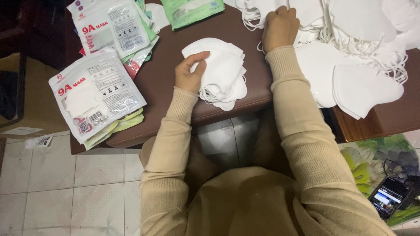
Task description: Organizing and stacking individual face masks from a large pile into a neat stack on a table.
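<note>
My left hand (189, 72) grips the left edge of a small stack of folded white face masks (223, 70) lying on a brown padded stool (162, 74). Their ear loops hang out at the stack's lower side. My right hand (280, 27) reaches forward with fingers curled into a large loose heap of white masks (358, 26) and tangled ear loops at the top right. Whether it holds one mask I cannot tell. Both arms wear beige knit sleeves.
Sealed white mask packets (94, 94) and greenish ones lie stacked at the stool's left side, more packets (116, 26) behind them. Several flat masks (365, 87) rest on a wooden table at right. A phone (389, 196) lies on a flowered surface. White tiled floor below.
</note>
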